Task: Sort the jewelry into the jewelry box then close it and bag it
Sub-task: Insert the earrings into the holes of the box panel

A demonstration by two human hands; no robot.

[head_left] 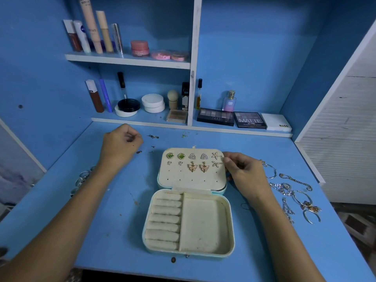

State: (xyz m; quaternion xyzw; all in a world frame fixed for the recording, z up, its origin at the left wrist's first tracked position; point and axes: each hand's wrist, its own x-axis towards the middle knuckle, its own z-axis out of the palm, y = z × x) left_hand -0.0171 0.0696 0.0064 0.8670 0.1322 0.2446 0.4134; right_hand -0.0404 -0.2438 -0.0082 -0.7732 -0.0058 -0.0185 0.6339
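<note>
The jewelry box (pixel 227 202) lies open in the middle of the blue table, pale blue outside and cream inside. Its lid panel (pixel 191 180) carries several pairs of earrings (pixel 192 166): green, triangular, starfish, butterfly and small ones. In the base, ring rolls (pixel 165 220) fill the left side, beside an empty compartment (pixel 203 224). My right hand (pixel 242 171) pinches the lid panel's right edge next to the starfish earrings (pixel 216 155). My left hand (pixel 120 143) hovers over the table to the upper left of the box with its fingers curled; I see nothing in it. Small loose studs (pixel 153 136) lie just right of it.
Chains, bangles and bracelets (pixel 295 194) are spread on the table right of the box. Several rings (pixel 81 178) lie at the left, partly hidden by my left forearm. Shelves behind hold cosmetics, eyeshadow palettes (pixel 215 117) and a perfume bottle (pixel 230 100).
</note>
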